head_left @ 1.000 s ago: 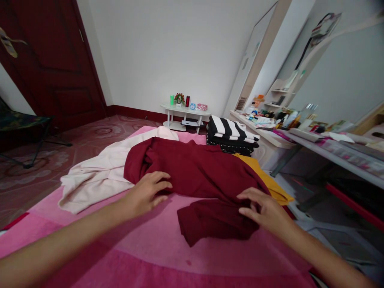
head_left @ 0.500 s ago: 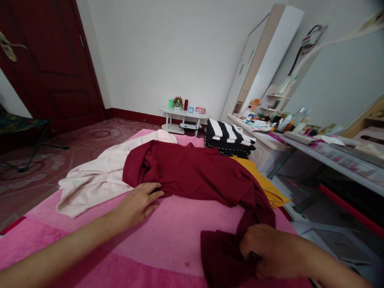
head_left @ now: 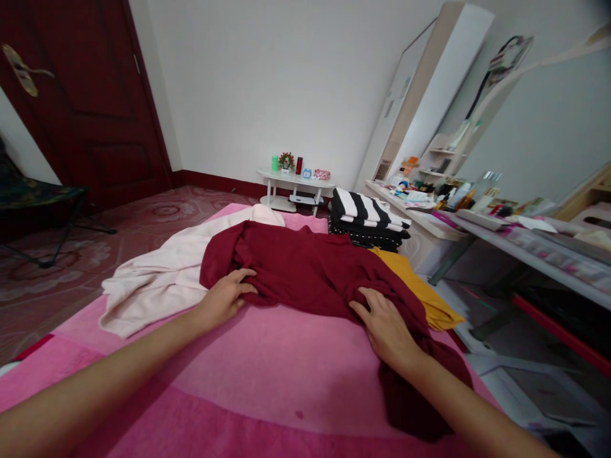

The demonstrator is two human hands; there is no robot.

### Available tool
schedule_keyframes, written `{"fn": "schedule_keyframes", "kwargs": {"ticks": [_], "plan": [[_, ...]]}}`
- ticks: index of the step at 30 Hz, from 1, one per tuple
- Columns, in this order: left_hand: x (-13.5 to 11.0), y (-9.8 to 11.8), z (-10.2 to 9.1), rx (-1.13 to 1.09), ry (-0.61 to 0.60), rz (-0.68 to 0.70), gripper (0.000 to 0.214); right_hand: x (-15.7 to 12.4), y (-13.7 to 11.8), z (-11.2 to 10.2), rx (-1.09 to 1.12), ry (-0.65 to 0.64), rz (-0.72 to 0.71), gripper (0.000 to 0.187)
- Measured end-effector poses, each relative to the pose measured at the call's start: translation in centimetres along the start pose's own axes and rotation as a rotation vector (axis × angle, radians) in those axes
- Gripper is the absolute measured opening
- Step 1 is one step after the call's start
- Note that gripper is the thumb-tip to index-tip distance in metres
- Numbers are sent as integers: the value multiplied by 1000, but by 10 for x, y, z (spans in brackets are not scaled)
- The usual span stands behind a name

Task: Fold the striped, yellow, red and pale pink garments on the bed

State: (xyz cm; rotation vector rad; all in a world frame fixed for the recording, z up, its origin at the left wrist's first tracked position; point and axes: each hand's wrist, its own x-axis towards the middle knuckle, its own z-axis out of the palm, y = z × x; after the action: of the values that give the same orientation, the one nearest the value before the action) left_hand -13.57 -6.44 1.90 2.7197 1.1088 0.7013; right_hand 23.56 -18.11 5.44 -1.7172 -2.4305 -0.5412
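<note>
Both hands on a maroon garment (head_left: 296, 264) spread across a pink cover (head_left: 286, 362).
Left hand (head_left: 229, 298) half-curled at garment's near left edge, fingertips on cloth; can't tell if it pinches any. Right hand (head_left: 382, 315) on near right part, fingers loosely bent, thumb apart; grip also unclear. Right forearm hides part of the dark length hanging toward the near right; its folds are hard to make out. Cream garment (head_left: 157, 270) partly under maroon's left end; yellow garment (head_left: 420, 289) partly covered at right, beside folded striped clothes (head_left: 370, 210). Chair (head_left: 41, 196) cut off at left. See-through tray (head_left: 548, 250) at right holds small pinkish items, too blurred to name; small white pot (head_left: 285, 170) holds a red-and-green plant (head_left: 286, 159).
</note>
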Motion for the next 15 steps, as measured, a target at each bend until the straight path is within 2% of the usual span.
{"fn": "schedule_keyframes", "kwargs": {"ticks": [2, 4, 7, 9, 11, 13, 15], "plan": [[0, 3, -13, -128, -1, 7, 40, 3, 5, 6, 36, 67, 30, 32], [1, 8, -32, -254, 5, -2, 36, 8, 13, 2, 139, 129, 90, 17], [3, 11, -63, -368, 52, -58, 27, 18, 27, -14, 425, 281, 225, 14], [3, 8, -78, -425, 125, -158, 23, 25, 36, -25, 644, 398, 335, 20], [3, 1, -88, -517, 229, -316, 23, 28, 45, -33, 854, 460, 484, 24], [-1, -6, -96, -626, 337, -475, 23, 27, 53, -36, 1038, 460, 639, 26], [-8, -11, -102, -701, 375, -567, 25, 23, 60, -35, 1169, 432, 737, 28]]}}
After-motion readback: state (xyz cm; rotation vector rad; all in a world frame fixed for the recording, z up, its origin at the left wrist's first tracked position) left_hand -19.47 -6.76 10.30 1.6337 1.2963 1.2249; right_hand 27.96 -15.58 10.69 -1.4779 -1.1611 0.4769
